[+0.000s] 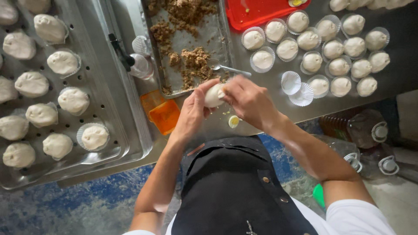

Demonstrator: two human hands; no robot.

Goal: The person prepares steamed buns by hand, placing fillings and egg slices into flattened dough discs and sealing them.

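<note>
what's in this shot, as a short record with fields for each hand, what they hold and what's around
left hand: left hand cups a pale round dough bun from below
right hand: right hand pinches the bun's top, fingers closed on it
filling: brown crumbly filling on a flat metal tray, metal spoon at its edge
right side: shaped buns in white paper cups on the steel table, two empty cups close by
left side: more buns on a perforated metal tray
other: orange plastic tub, red plastic tray

Filling tray (217, 39) btwn bun tray (109, 100) left & cupped buns (333, 50) right; spoon (228, 68) prob. in it.
</note>
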